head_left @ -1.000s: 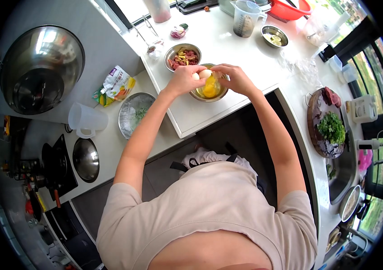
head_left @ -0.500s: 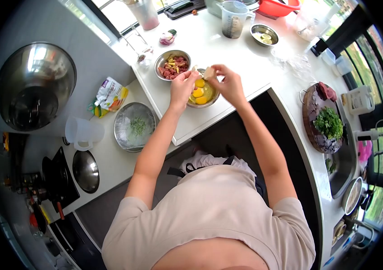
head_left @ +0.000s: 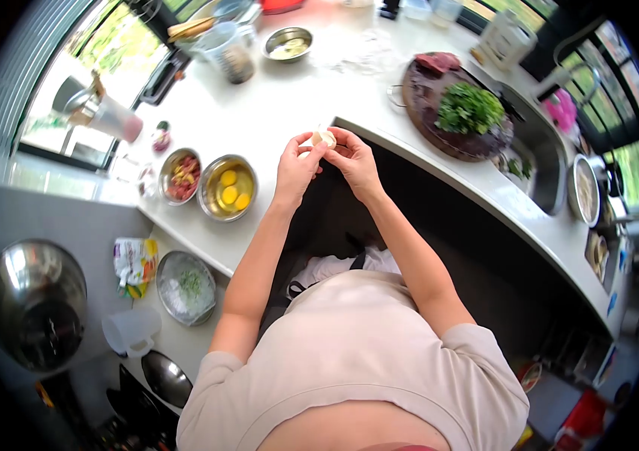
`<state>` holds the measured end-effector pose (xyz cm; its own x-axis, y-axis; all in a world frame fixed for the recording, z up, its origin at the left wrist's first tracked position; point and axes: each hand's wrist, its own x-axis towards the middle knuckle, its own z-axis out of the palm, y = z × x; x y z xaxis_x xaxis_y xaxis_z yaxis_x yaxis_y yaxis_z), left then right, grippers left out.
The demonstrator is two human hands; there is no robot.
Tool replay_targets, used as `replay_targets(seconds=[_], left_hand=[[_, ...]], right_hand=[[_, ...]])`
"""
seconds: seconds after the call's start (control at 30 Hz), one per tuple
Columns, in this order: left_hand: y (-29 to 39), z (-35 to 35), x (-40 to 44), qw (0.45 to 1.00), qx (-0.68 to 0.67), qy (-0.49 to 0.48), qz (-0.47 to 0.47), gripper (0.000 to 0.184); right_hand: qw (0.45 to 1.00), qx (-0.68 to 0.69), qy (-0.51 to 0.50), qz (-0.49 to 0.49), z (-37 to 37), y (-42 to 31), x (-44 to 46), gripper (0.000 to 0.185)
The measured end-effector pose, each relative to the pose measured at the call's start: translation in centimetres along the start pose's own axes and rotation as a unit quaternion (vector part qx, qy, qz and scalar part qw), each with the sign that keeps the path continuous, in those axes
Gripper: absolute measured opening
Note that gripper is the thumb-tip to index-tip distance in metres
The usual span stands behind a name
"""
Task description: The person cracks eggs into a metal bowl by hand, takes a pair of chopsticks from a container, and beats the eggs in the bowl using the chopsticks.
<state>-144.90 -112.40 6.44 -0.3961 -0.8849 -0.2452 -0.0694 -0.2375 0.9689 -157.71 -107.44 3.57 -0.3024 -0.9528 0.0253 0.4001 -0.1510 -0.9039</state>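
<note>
Looking down from our head, we see both forearms reach up from the lower half of the frame and slant inward until the hands meet at upper center. Our left hand [head_left: 298, 170] and right hand [head_left: 355, 162] are raised side by side, fingers bent inward, with both sets of fingertips closed around pale eggshell [head_left: 324, 140] (its exact shape is partly hidden by our fingers). The hands are over the dark gap beside the white counter [head_left: 278, 101]. Left of them, on the counter, sits a metal bowl [head_left: 215, 210] with three yellow yolks [head_left: 228, 179] in clear egg white; just beside it, farther left, is a smaller bowl [head_left: 167, 163] of cut meat [head_left: 184, 180].
</note>
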Motion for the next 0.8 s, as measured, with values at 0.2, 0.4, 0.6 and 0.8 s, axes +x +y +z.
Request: replay_targets(seconds=[0.2,0.4,0.6,0.8], left_hand=[[0.5,9.1,1.8,0.984,-0.090,-0.147,-0.052,0.048],[1.0,9.8,3.5,0.966,-0.210,-0.127,-0.078,0.037],[-2.0,3.7,6.3,0.979,0.094,0.136,0.116,0.043],[-2.3,-0.8,6.1,0.860,0.345,0.275,0.257,0.043]], right_hand=[[0.966,-0.003,0.185,-0.183,-11.2,-8.2,-0.8,0.040],[0.893,-0.067,0.325,-0.304,-27.2,-20.0,-1.9,0.037],[0.598,-0.577,0.552,-0.068,-39.5,-18.8,-4.6,0.084],[0.684,-0.503,0.479,-0.221,-29.5,-14.3,-1.5,0.054]])
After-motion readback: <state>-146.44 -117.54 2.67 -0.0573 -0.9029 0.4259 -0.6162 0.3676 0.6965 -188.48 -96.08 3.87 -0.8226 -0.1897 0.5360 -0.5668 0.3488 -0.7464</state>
